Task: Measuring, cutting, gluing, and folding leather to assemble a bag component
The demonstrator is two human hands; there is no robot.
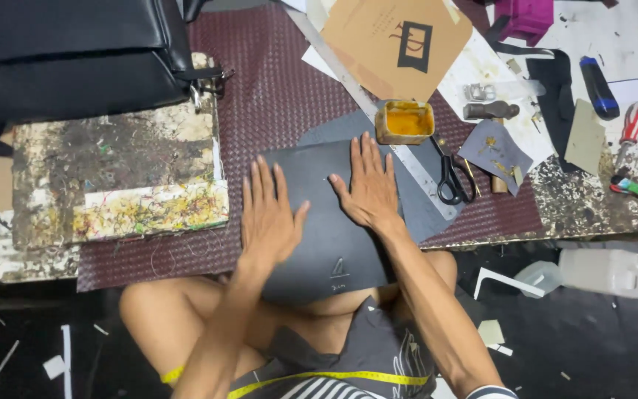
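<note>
1. Both forearms rise from the bottom of the view, over a yellow tape measure [334, 375] that crosses the person's lap.
2. Left hand [268, 213] lies flat, palm down, on the left part of a dark leather sheet [326, 236]; its fingers are straight and close together, thumb spread to the right, clamped on nothing.
3. Right hand [368, 185] lies flat on the sheet's upper right part, fingers straight and slightly apart, thumb pointing left, also gripping nothing.
4. That sheet sits at the near edge of the worktop [592, 199], on a maroon woven mat [275, 81]; its lower part hangs past the edge over the lap.
5. A second grey sheet [415, 199] lies under it and shows to the right.
6. Just beyond the right fingertips stands an open tin of yellow glue [405, 122], touching a long steel ruler [348, 74] that runs diagonally toward the far edge.
7. Black scissors [450, 177] lie just right of the ruler, near the right hand.
8. Left of the left hand, bare mat gives open room up to a paint-stained board [112, 177]; a black bag [75, 52] fills the far left corner.
</note>
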